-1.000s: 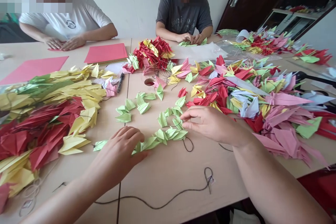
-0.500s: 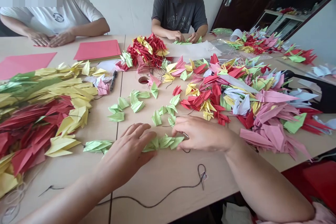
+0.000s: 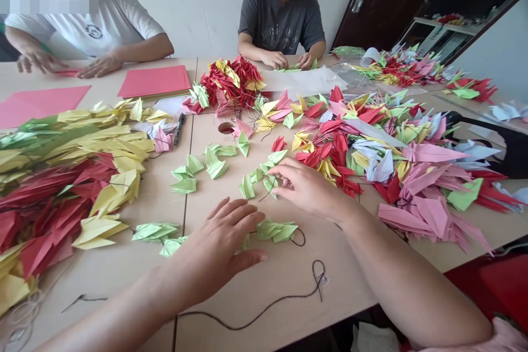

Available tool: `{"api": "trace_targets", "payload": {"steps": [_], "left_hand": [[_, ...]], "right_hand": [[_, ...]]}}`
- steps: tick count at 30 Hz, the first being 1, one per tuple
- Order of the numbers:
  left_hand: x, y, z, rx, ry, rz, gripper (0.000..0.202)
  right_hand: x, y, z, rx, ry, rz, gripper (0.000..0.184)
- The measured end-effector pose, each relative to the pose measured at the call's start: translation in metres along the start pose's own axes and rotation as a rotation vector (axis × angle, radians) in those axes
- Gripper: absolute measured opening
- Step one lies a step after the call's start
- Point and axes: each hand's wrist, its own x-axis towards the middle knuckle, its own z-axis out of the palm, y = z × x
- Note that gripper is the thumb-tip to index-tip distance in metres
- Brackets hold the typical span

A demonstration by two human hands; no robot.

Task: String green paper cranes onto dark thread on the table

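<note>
Green folded-paper cranes on dark thread lie in a short row (image 3: pixel 277 230) at the table's front middle. Over the row's left part my left hand (image 3: pixel 231 236) is spread, its fingers apart and holding nothing. Just beyond the row, my right hand (image 3: pixel 307 187) has its thumb and fingers curled round a green paper crane (image 3: pixel 270 183) at the edge of a small loose cluster. More green cranes (image 3: pixel 216 169) lie to the left of that cluster. Other green cranes (image 3: pixel 154 231) lie left of my left hand. A dark cord (image 3: pixel 264 311) winds along the table in front.
Yellow, red and green strung cranes (image 3: pixel 74 176) cover the left side; a mixed-colour pile (image 3: pixel 371 148) fills the right. Red paper sheets (image 3: pixel 154 81), a marker (image 3: pixel 179 129) and a tape roll (image 3: pixel 225 127) lie farther back. Two people sit opposite, working with paper.
My right hand has moved up and away from the strung row to the loose green cranes. My left hand has shifted slightly right and spread. The co-worker at left has moved their hands apart.
</note>
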Motion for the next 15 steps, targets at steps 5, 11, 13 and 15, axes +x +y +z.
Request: {"api": "trace_targets", "payload": {"steps": [5,11,13,15], "left_hand": [[0.006,-0.012,-0.006,0.002,0.078,-0.065,0.042],[0.011,-0.036,-0.031,0.157,0.17,-0.191,0.051],[0.008,-0.058,-0.061,0.25,0.263,-0.343,0.072],[0.0,-0.086,-0.103,0.35,0.397,-0.543,0.079]], "right_hand": [[0.0,0.001,-0.003,0.019,0.0,-0.006,0.024],[-0.002,0.002,0.01,0.019,-0.015,-0.107,0.029],[-0.003,0.004,0.014,0.027,0.018,-0.124,0.028],[-0.002,0.007,0.016,0.029,0.035,-0.128,0.029]]}}
